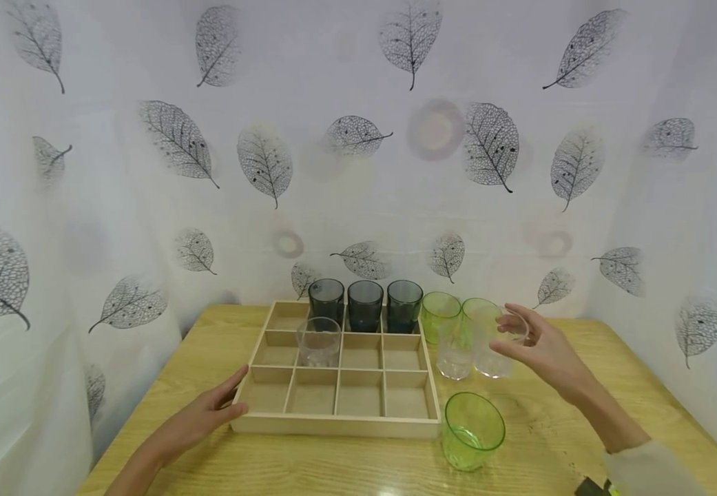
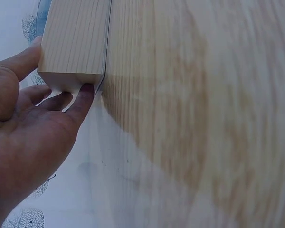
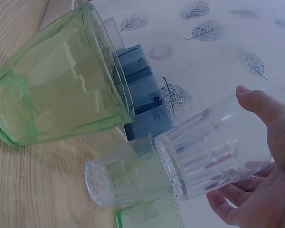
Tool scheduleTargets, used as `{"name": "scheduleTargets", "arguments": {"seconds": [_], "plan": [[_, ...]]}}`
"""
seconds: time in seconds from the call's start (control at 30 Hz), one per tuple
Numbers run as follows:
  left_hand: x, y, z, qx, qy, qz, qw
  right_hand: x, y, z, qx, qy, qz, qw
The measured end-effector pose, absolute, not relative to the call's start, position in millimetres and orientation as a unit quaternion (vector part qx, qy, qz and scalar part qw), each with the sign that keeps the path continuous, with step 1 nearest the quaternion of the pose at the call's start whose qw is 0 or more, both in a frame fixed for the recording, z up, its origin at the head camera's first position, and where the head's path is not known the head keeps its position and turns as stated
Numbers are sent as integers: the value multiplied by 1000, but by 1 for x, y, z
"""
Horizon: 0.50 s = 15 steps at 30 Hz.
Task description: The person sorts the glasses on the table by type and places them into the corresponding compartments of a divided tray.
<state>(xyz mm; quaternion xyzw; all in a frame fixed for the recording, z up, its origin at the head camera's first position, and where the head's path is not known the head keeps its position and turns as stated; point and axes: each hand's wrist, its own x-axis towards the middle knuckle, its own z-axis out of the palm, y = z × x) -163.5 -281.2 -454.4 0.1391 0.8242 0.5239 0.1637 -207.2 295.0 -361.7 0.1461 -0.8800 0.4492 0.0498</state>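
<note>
Right of centre in the head view, I have the right hand (image 1: 543,348) pinching a clear glass (image 3: 210,152), thumb opposite fingers, the left hand (image 1: 200,416) gripping the tray (image 1: 339,425) with bent fingers: apparently a lifting step, next calling for clearance from the green cups (image 1: 439,318).

A leaf-print curtain (image 1: 352,200), faint round shapes (image 1: 437,129) seemingly behind it, backs the table (image 1: 556,413).

Left hand (image 1: 212,403): forearm (image 1: 147,458) slants inward; fingers (image 2: 83,102) extend, thumb (image 2: 23,61) stands apart. Right hand (image 1: 538,351): reaches farther forward than the left; forearm (image 1: 612,417) slants inward; thumb and bent fingers face each other, gripping.
</note>
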Motion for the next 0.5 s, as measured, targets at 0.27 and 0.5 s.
{"name": "scheduleTargets", "arguments": {"seconds": [0.27,0.5], "plan": [[-164,-280,-454,145,824,525,158,-218,267,-359,168,-869,463,39],[-163,-281,-454,140,821,529,161,-228,242,-359,186,-853,487,28]]}}
